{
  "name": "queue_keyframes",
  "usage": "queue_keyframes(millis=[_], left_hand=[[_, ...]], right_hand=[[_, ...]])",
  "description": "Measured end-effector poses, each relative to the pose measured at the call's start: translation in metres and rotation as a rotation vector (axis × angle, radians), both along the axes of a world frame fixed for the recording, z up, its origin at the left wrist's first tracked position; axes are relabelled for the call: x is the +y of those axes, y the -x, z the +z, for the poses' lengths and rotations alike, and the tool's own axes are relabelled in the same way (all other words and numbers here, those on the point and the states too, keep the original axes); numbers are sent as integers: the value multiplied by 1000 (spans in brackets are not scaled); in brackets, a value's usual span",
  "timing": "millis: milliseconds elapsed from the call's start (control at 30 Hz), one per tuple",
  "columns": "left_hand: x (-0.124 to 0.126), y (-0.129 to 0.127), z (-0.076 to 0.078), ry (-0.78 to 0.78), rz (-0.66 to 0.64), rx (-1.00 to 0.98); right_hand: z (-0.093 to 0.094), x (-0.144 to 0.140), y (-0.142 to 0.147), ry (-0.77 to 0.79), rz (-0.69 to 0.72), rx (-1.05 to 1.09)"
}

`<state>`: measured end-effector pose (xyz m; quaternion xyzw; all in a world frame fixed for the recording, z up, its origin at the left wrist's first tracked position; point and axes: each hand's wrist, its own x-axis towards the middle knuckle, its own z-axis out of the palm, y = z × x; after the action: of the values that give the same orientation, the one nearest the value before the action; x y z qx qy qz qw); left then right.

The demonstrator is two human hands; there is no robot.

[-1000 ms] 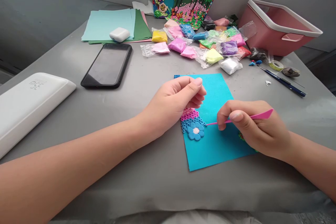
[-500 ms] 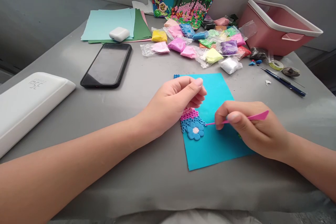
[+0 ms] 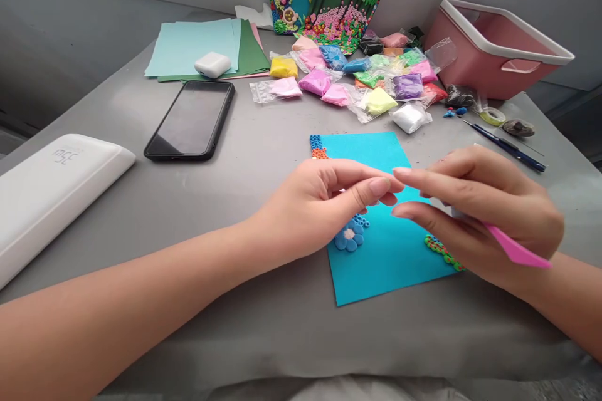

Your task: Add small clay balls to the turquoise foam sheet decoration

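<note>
My left hand (image 3: 310, 210) hovers over the blue sheet (image 3: 385, 269) with thumb and index finger pressed together; anything between them is too small to make out. Close to those fingertips, my right hand (image 3: 489, 213) has its thumb and index finger apart. A pink clay modelling tool (image 3: 522, 252) is tucked in that hand, its flat end sticking out past the palm. On the sheet, a blue clay flower (image 3: 348, 236) with a pale centre lies partly under my left hand. Small blue rings (image 3: 362, 221) sit beside it. Green and red clay pieces (image 3: 444, 253) line the right edge.
Several bags of coloured clay (image 3: 338, 78) lie behind the sheet. A pink basket (image 3: 489, 56) stands back right, near a dark blue pen-like tool (image 3: 508, 147). Leftward are a phone (image 3: 190, 119), a white power bank (image 3: 56, 188), paper sheets (image 3: 183, 47) and a white case (image 3: 212, 65).
My right hand has lifted the pink tool off the rings and turned it back into the palm, moving its fingertips up to my left hand. My left hand has shifted right and slightly down.
</note>
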<state>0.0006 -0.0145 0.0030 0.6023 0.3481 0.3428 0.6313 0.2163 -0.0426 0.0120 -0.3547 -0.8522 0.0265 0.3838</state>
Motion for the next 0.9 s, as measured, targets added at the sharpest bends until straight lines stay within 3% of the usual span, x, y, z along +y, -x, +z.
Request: queue_keyframes(millis=[233, 400, 500, 600, 633, 700, 800, 900], left_hand=[[-9, -2, 4, 10, -82, 64], [5, 6, 7, -150, -86, 130], [22, 21, 20, -424, 99, 315], [38, 44, 48, -727, 323, 792], [43, 51, 58, -721, 398, 997], [53, 67, 71, -508, 516, 1371], [73, 92, 69, -194, 549, 1590], [92, 119, 48, 1, 536, 1515]], right_hand=[[4, 0, 2, -224, 12, -86], [1, 8, -2, -172, -2, 11], [-3, 12, -6, -152, 6, 30], [-4, 14, -7, -139, 47, 41], [-4, 15, -8, -134, 59, 45], [-4, 16, -8, -126, 69, 50], [-4, 17, -7, -135, 51, 54], [-5, 18, -7, -120, 37, 47]])
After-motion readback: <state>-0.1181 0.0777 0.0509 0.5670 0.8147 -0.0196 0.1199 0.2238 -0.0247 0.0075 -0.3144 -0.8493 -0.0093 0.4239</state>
